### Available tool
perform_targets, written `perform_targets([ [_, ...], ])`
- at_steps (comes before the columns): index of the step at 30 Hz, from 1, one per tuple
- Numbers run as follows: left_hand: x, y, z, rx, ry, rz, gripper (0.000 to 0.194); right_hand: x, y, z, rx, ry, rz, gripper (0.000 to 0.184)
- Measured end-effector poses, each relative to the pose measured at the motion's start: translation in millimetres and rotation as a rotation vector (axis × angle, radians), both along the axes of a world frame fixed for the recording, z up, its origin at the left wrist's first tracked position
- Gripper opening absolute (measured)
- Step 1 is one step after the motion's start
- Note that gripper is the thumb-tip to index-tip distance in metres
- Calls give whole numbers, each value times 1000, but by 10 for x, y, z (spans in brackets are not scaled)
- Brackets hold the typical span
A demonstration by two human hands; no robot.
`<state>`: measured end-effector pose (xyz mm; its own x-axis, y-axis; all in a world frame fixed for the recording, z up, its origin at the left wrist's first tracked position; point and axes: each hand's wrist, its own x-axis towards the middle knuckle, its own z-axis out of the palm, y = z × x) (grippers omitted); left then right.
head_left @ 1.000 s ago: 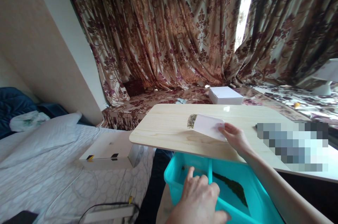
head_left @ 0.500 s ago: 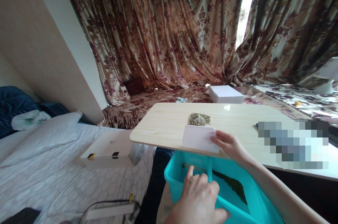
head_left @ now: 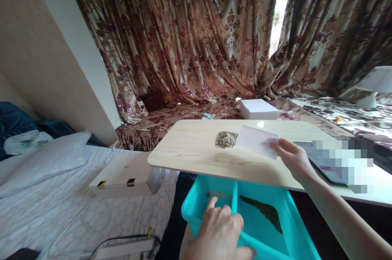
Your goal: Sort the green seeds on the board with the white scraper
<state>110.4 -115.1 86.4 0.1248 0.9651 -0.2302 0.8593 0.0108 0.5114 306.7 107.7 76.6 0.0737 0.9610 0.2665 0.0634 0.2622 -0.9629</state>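
My right hand [head_left: 292,156] pinches a thin white card [head_left: 259,141] by its right end, thumb and fingers closed on it. The card is tilted over the pale wooden table, its left edge beside a small heap of mixed green and whitish grains [head_left: 226,139]. Below the table's front edge is a turquoise divided bin [head_left: 260,233]. My left hand [head_left: 219,225] grips its near wall, index finger stretched into the left compartment and the other fingers curled. Some grains lie in that compartment; a larger pile of green grains [head_left: 266,213] lies in the right one.
On the right of the wooden table [head_left: 190,145] lies a dark-edged tablet [head_left: 324,166], partly blurred out. A white box [head_left: 259,108] stands behind the table. To the left, a larger white box [head_left: 125,172] rests on the bed [head_left: 61,194], with cables and a power strip nearby.
My right hand has moved the card right and up, from in front of the heap to its right side. My left hand and the bin appear slightly further left.
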Motion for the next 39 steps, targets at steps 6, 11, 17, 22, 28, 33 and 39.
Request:
perform_targets([
  [6, -30, 48, -88, 58, -39, 35, 31, -98, 34, -33, 19, -28, 15, 15],
  [11, -66, 35, -79, 53, 2, 31, 26, -242, 36, -58, 58, -79, 82, 16],
  [17, -150, -40, -21, 55, 23, 87, 24, -367, 126, -127, 98, -50, 140, 38],
  [22, -278, -55, -64, 113, 46, 141, 20, -421, 127, -119, 98, -59, 185, 42],
  [28, -396, -76, -27, 98, 57, 148, 15, -373, 65, -71, 97, -80, 240, 43],
  [33, -421, -91, -30, 88, 64, 167, 15, -378, 36, -58, 99, -54, 231, 43],
  [39, -447, -95, -48, 73, 53, 180, 15, -365, -4, -74, 124, -77, 239, 38],
])
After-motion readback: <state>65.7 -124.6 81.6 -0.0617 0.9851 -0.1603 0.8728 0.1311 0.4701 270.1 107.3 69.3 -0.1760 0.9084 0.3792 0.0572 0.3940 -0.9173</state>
